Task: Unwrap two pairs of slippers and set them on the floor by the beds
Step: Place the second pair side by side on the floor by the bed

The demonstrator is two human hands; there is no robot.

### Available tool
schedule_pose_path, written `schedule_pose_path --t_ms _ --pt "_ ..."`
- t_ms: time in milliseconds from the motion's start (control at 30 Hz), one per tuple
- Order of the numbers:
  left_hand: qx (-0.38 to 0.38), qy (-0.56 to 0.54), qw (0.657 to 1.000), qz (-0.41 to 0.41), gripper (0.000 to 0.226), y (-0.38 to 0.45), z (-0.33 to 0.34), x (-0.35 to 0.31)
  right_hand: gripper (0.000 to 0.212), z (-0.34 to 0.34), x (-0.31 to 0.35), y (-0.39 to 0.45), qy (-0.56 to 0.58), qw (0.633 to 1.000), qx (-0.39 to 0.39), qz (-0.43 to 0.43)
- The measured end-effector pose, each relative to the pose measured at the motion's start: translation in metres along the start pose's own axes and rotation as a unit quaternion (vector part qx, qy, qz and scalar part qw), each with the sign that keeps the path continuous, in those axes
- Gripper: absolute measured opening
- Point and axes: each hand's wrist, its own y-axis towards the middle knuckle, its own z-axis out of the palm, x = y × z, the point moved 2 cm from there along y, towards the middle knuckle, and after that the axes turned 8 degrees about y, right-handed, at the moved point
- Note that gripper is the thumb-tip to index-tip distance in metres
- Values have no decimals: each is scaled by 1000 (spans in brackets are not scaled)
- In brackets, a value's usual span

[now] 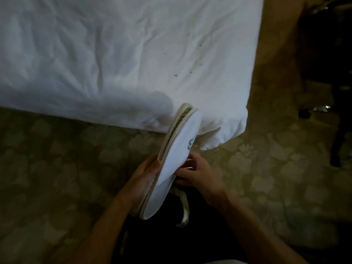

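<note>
Bare forearms [106,223], no visible sleeves

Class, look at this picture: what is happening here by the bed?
A person stands on patterned carpet at the corner of a bed with a white sheet. Both hands hold a flat pair of white slippers, pressed together and raised on edge above the floor. The left hand supports the pair from one side; the right hand grips the other side, fingers at the upper. Neither slipper is on the floor yet.
</note>
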Motion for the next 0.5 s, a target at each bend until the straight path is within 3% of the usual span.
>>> schedule_pose_path --t_ms 267,367,433,500 --pt "120 112 986 22 19 29 -25 -8 32 21 -27 5 106 990 -88 -24" --pt "151 141 978 32 23 41 -49 9 30 48 -44 9 157 979 -124 -36" --pt "174 155 972 31 42 43 -68 24 36 70 -60 9 196 971 -135 -34" --pt "190 184 964 37 45 46 -79 28 37 85 -77 9 223 960 -164 -47"
